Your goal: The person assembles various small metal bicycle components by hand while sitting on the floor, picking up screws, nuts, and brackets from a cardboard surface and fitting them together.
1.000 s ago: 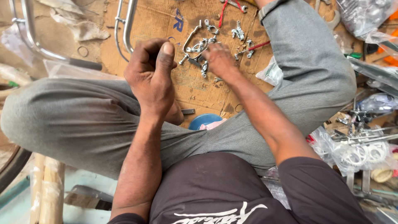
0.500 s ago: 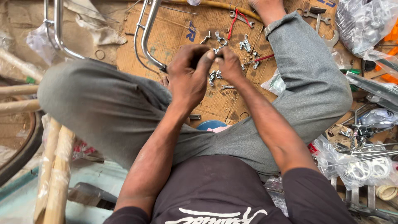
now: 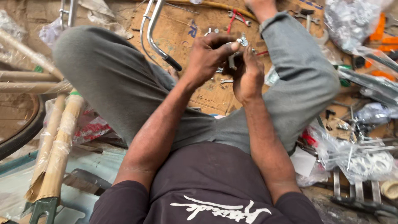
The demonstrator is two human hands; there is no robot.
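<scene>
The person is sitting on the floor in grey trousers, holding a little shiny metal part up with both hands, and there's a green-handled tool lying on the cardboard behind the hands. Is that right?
Almost. The tool on the cardboard behind the hands has red handles, not green; the head view shows it. The rest holds: grey trousers, and the left hand and right hand pinch a small shiny metal part together.

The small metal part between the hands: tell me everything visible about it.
The small metal part is shiny, silver and knobbly, like a nut or clamp fitting; its exact shape is too small to tell. The left hand and the right hand pinch it together, raised above the cardboard sheet, between the knees.
</scene>
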